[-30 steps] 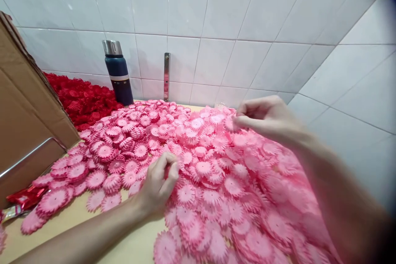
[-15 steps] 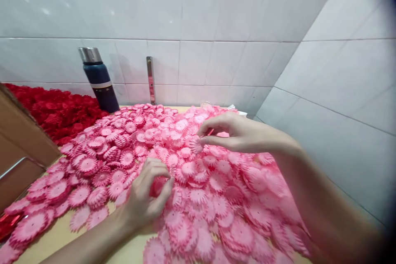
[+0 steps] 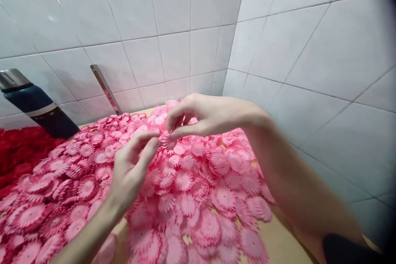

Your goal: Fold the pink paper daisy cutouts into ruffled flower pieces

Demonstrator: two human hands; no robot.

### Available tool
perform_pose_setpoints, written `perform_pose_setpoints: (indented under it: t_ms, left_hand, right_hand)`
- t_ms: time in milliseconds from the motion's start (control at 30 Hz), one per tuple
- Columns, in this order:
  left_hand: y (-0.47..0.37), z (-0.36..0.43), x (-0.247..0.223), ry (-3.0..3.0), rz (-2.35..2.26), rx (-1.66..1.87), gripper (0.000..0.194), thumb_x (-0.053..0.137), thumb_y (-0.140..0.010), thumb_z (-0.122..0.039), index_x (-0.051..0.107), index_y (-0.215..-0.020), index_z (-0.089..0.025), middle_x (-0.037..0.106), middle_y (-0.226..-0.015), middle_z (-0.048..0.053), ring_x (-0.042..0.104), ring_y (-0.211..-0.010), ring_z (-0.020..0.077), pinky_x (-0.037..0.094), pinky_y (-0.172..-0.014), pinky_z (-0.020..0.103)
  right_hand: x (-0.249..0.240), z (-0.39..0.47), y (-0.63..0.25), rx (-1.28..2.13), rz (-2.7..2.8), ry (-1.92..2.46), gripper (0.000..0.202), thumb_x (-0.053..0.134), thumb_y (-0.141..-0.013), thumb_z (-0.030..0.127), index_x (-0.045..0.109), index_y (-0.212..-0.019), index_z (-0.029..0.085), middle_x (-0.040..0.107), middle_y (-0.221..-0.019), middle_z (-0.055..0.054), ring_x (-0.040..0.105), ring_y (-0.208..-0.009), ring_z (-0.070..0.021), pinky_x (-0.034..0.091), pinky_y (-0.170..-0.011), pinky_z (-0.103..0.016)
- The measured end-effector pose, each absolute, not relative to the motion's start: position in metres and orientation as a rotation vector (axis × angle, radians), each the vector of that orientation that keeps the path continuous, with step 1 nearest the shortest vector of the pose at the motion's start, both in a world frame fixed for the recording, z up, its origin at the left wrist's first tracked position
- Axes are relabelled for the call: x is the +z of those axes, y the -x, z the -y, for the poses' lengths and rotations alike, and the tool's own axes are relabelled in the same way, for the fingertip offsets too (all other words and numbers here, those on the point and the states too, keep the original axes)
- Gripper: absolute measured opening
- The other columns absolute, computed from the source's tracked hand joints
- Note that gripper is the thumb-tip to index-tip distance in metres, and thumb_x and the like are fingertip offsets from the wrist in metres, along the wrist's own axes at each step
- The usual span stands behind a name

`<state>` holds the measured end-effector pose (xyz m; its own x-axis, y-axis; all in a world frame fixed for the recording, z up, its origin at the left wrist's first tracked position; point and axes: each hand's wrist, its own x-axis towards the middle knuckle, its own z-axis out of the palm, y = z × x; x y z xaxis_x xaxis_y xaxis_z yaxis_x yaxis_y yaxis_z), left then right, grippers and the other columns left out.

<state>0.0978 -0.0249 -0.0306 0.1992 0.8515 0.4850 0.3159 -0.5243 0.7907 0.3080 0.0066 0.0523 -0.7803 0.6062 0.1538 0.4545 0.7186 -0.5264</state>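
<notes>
Pink scalloped paper flower discs (image 3: 185, 179) lie heaped over a pale yellow table (image 3: 280, 241). Above the heap, my right hand (image 3: 198, 117) pinches one pink disc (image 3: 168, 141) between thumb and fingertips. My left hand (image 3: 133, 161) is just left of that disc, its thumb and forefinger pressed together at the disc's left edge. Whether the left fingertips grip the disc too, or something small, is too fine to make out.
A dark blue bottle with a steel cap (image 3: 40, 105) leans in view at the left, beside a red heap (image 3: 23, 152). A narrow metal strip (image 3: 106, 88) is on the tiled wall (image 3: 173, 55) behind. Another tiled wall rises at the right.
The view has turned to the right and tilted. My hands have come together, the left now at the edge of the disc in my right. The brown box at the left is out of view.
</notes>
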Motion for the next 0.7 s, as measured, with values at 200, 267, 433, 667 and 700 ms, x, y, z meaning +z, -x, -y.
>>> perform_pose_setpoints:
  t_ms: [200, 267, 433, 667, 700]
  left_hand:
    - [-0.129, 0.004, -0.022, -1.631, -0.919, 1.289, 0.017, 0.076, -0.076, -0.029, 0.067, -0.08, -0.016, 0.07, -0.08, 0.003, 0.07, -0.076, 0.0183, 0.057, -0.074, 0.032]
    - [-0.126, 0.0, -0.027, -1.571, -0.913, 1.279, 0.016, 0.077, -0.075, -0.027, 0.066, -0.079, -0.016, 0.07, -0.081, 0.003, 0.071, -0.081, 0.0193, 0.058, -0.077, 0.033]
    - [-0.113, -0.007, -0.032, -1.55, -0.952, 1.295, 0.017, 0.079, -0.072, -0.019, 0.063, -0.069, -0.015, 0.069, -0.087, 0.004, 0.071, -0.083, 0.0177, 0.06, -0.077, 0.031]
    - [-0.102, -0.01, -0.023, -1.615, -0.858, 1.334, 0.011, 0.08, -0.07, -0.016, 0.069, -0.069, -0.016, 0.068, -0.105, 0.008, 0.065, -0.104, 0.0222, 0.057, -0.089, 0.039]
    - [-0.101, -0.01, -0.022, -1.656, -0.867, 1.336, 0.011, 0.082, -0.068, -0.017, 0.072, -0.071, -0.017, 0.067, -0.106, 0.008, 0.063, -0.106, 0.0228, 0.057, -0.09, 0.039]
  right_hand:
    - [0.048, -0.015, -0.321, 0.626, 2.472, 0.903, 0.01, 0.061, -0.085, 0.021, 0.067, -0.08, 0.015, 0.067, -0.075, -0.002, 0.059, -0.068, -0.0127, 0.042, -0.057, -0.024]
    - [0.044, -0.019, -0.319, 0.61, 2.407, 0.928, 0.009, 0.065, -0.081, 0.021, 0.064, -0.075, 0.015, 0.064, -0.073, -0.002, 0.057, -0.069, -0.0128, 0.042, -0.058, -0.025]
    - [0.036, -0.025, -0.305, 0.59, 2.24, 1.071, 0.018, 0.071, -0.074, 0.022, 0.057, -0.064, 0.016, 0.054, -0.061, 0.002, 0.048, -0.057, -0.0104, 0.037, -0.05, -0.024]
    - [0.025, -0.036, -0.295, 0.864, 2.324, 1.048, 0.038, 0.059, -0.086, 0.049, 0.066, -0.065, 0.017, 0.039, -0.054, 0.003, 0.027, -0.046, -0.0079, 0.019, -0.041, -0.026]
    - [0.025, -0.037, -0.294, 0.876, 2.314, 1.057, 0.039, 0.058, -0.086, 0.049, 0.066, -0.065, 0.017, 0.038, -0.053, 0.004, 0.025, -0.046, -0.0079, 0.018, -0.041, -0.026]
